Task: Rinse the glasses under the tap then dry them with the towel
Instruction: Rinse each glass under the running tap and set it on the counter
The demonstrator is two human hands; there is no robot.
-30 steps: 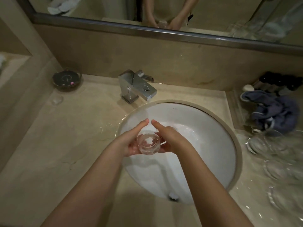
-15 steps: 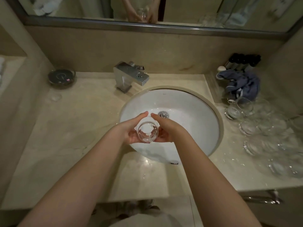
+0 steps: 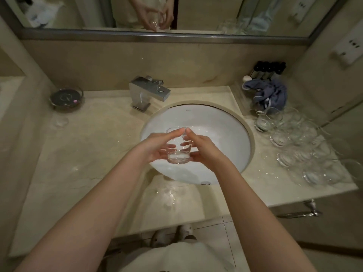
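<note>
Spanning the frame is a beige stone worktop point(image 3: 94, 146), wet in patches, with a mirror point(image 3: 196, 14) along the wall behind it. A round white sink point(image 3: 222, 122) is set into the worktop, right of centre. A group of clear glasses point(image 3: 298, 146) stands on the worktop to the right of the sink, closely packed. A blue towel point(image 3: 269, 93) lies crumpled behind them, near the back wall, with dark bottles point(image 3: 269, 68) just beyond it. A square chrome tap point(image 3: 149, 91) stands at the sink's rear left; no water is seen running. A dark round dish point(image 3: 66, 98) sits well to the left of the tap. Over the sink, the left hand point(image 3: 155, 147) and right hand point(image 3: 202, 148) hold one glass point(image 3: 177, 148) between them, each grip grasping a side, fingers curled round it. The glass is tilted, thick base toward the camera, mouth pointing away toward the tap.
</note>
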